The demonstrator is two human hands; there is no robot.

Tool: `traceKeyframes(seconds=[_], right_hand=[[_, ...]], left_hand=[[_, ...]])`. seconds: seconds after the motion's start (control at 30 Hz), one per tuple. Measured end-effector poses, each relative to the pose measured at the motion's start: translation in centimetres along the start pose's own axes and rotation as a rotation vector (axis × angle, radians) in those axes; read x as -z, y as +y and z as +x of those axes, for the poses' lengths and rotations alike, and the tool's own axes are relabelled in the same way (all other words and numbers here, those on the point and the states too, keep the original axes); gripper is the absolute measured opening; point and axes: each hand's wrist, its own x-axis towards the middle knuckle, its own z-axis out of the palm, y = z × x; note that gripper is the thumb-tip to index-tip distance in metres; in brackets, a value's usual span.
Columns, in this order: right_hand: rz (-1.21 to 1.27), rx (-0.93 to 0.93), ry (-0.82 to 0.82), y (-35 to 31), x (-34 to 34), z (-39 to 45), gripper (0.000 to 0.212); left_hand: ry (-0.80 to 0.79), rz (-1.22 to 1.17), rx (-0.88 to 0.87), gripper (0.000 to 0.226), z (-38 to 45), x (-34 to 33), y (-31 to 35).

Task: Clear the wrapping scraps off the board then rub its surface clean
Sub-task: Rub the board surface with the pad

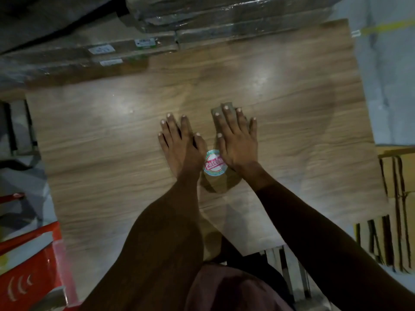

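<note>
On the wood-grain board (112,153), which fills the middle of the view, both hands lie flat with fingers spread: the right hand (235,142) presses a small grey pad or cloth (216,113) to the surface, while the left hand (179,142) rests bare beside a round sticker (214,163). No scraps show, so this looks like the rubbing step, which next calls for even strokes over the sticker and outward. Plastic-wrapped packs (202,19) overlap the far edge; no containers are visible.
</note>
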Motion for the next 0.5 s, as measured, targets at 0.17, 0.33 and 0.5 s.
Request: traceKeyframes(seconds=[0.17,0.33,0.5], right_hand=[[0.096,-0.348,0.066,-1.5,0.0,3.7,0.065],[0.049,-0.031,-0.008,-3.8,-0.2,4.4,0.064],[0.040,-0.037,-0.002,-0.9,0.7,7.5,0.063]], left_hand=[[-0.010,0.010,0.009,0.064,0.0,0.3,0.3],[-0.036,0.024,0.014,0.065,0.0,0.5,0.3],[-0.032,0.014,0.016,0.066,0.1,0.3,0.2]])
